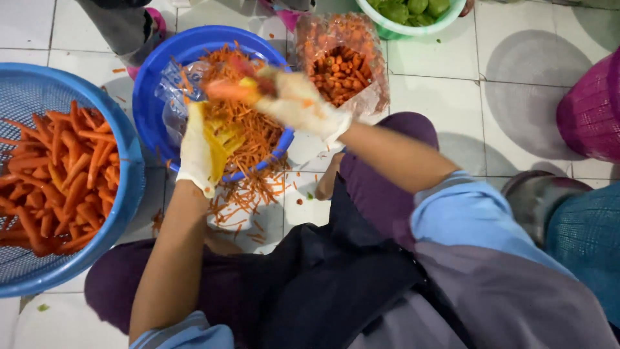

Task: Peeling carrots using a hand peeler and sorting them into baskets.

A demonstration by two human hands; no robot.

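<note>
My left hand [199, 150], in a white glove, grips a yellow grater [223, 139] over a blue bowl [152, 97] filled with shredded carrot [255, 126]. My right hand [298, 102], also gloved, holds a carrot [226, 89] against the top of the grater; the carrot and hand are blurred. A clear plastic sheet lines the bowl's left side.
A blue basket [26, 97] of whole peeled carrots [61, 174] sits at the left. A plastic bag of carrot pieces [339, 64] lies behind the bowl, a green bowl of green vegetables [413, 16] beyond it. Shreds litter the white tiles. A magenta basket [591, 110] stands right; another person's foot shows top left.
</note>
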